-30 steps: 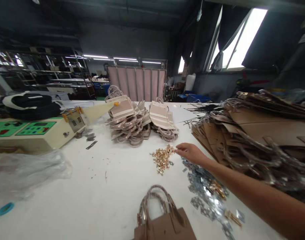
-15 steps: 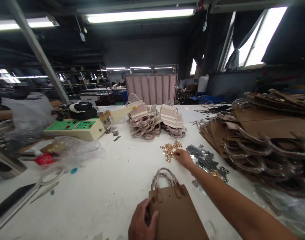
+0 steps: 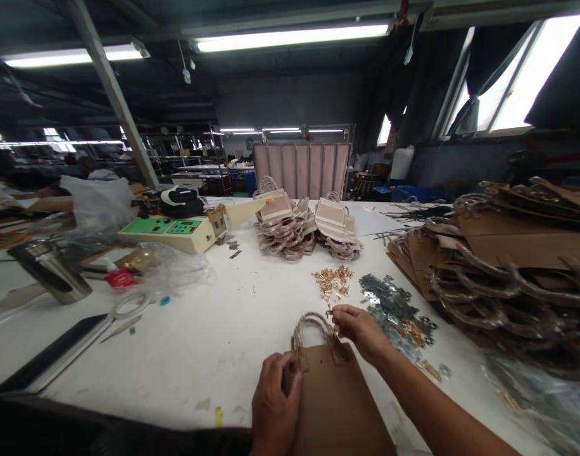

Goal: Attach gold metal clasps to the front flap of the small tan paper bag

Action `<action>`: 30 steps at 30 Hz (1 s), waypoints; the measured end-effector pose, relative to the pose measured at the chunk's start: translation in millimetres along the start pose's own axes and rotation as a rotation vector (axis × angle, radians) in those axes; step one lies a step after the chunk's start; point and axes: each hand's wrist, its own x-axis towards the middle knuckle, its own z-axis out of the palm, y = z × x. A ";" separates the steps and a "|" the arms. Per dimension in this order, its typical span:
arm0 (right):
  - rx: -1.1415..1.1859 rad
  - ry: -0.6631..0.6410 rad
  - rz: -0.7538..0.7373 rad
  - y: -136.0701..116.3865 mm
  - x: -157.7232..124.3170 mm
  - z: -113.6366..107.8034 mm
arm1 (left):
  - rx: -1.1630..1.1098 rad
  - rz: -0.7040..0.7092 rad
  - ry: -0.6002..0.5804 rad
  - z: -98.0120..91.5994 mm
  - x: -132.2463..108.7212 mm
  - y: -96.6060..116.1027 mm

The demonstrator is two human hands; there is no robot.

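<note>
A brown handbag panel (image 3: pixel 340 399) with plastic-wrapped handles (image 3: pixel 313 320) lies at the table's near edge, with a small hole between the handle ends. My left hand (image 3: pixel 275 399) is closed on the panel's upper left edge, thumb on the front. Just above the right handle, my right hand (image 3: pixel 361 329) pinches a small gold metal fitting (image 3: pixel 329 310), too small to make out fully. Behind that hand lies a loose pile of gold fittings (image 3: pixel 332 280). To their right, flat dark metal plates (image 3: pixel 389 299) are heaped, with more gold pieces (image 3: pixel 411 331) beside them.
Brown bag panels (image 3: pixel 508 234) are stacked high on the right. Two piles of beige bag pieces (image 3: pixel 283 215) (image 3: pixel 337 225) stand at the back. On the left are a green-topped machine (image 3: pixel 176 234), a steel cup (image 3: pixel 52 272), a tape roll (image 3: pixel 131 305) and crumpled plastic (image 3: pixel 176 266).
My right hand has drawn back from the gold pile toward the bag handles, with a gold fitting between its fingertips. My left hand still grips the panel. The view has turned left.
</note>
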 end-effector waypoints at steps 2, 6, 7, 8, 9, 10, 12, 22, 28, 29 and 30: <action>0.202 -0.108 0.093 7.6 -33.2 20.3 | 0.005 0.039 0.017 -2.3 -1.5 3.6; 0.419 -0.229 0.232 19.3 -70.7 46.5 | 0.045 0.190 0.000 -11.4 -4.2 7.5; 0.400 -0.231 0.240 20.2 -72.9 49.5 | 0.070 0.238 -0.029 -14.1 -4.6 8.7; 0.374 -0.233 0.248 20.5 -72.9 51.4 | 0.095 0.281 -0.061 -16.6 -4.6 10.3; 0.347 -0.240 0.258 20.5 -71.5 52.5 | 0.112 0.317 -0.093 -18.6 -4.4 12.2; 0.318 -0.252 0.267 20.4 -69.5 53.3 | 0.116 0.341 -0.122 -19.8 -4.0 14.4; 0.265 -0.289 0.273 21.2 -66.2 54.2 | 0.071 0.353 -0.173 -19.8 -2.8 18.8; 0.177 -0.176 0.081 42.6 -80.0 49.0 | -0.206 0.052 -0.259 -19.0 5.5 37.1; -0.317 -0.134 -0.040 63.9 -85.5 36.6 | -0.169 -0.113 -0.337 -24.2 -13.4 49.3; -0.337 -0.101 -0.082 71.6 -80.6 33.7 | -0.164 -0.190 -0.352 -22.3 -15.2 47.5; -0.337 -0.070 -0.093 79.1 -75.0 31.5 | -0.163 -0.253 -0.349 -20.1 -16.4 44.8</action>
